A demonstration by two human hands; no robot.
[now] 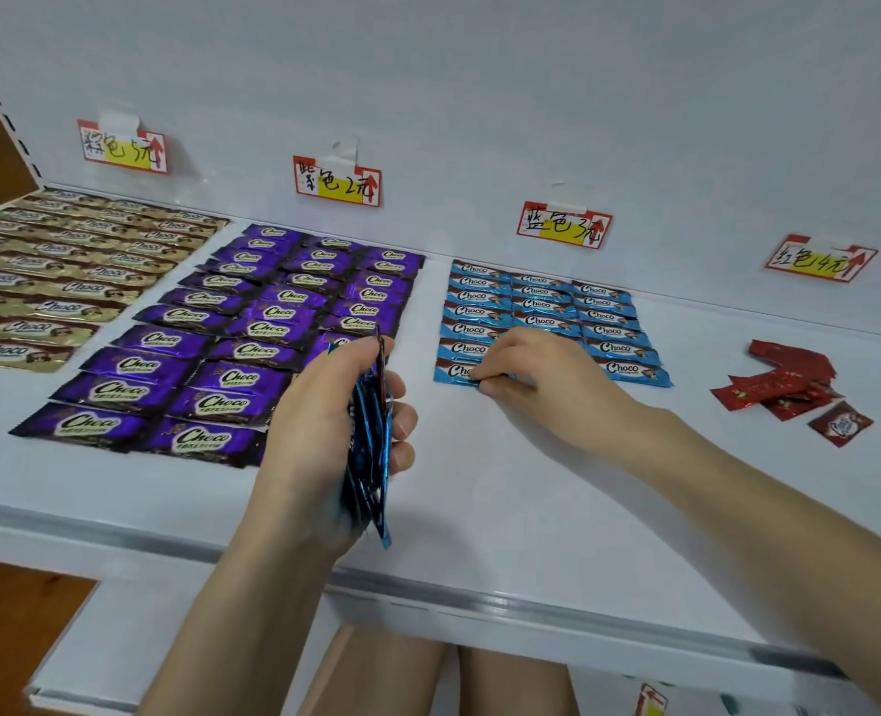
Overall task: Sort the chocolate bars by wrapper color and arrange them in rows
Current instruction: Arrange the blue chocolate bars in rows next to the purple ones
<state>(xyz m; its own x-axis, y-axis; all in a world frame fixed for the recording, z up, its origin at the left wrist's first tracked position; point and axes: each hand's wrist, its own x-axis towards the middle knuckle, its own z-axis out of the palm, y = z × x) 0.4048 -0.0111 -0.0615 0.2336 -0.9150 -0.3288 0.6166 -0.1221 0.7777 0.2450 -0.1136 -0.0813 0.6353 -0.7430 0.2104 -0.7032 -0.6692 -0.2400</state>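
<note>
Blue stack: a fanned bundle of blue bars (371,457) stands on edge in the left hand (324,431), above the shelf (479,483) and between the purple and blue blocks.
Left grip: fingers and thumb are wrapped round the bundle, holding it firmly.
Front blue bar (453,373): it lies flat at the near end of the blue block's left column, with its right end under the right hand (536,374).
Right grip: curled fingertips and thumb pinch that bar's right end, and the hand hides the near end of the middle column.
Blue block (541,307): three columns are laid in rows below the blue tag (565,224). Judged partly filled, since the held bundle is not yet placed.
Purple block (252,328): three columns are laid out. Judged complete.
Gold block (55,271): rows are laid out at the far left and run past the frame edge. Judged complete as far as visible.
Red pile (784,379): a loose, overlapping heap lies below the red tag (820,258), with one red bar (840,423) just beside it. No rows are formed.
Remaining work: finish the blue rows, then lay out the red bars.
</note>
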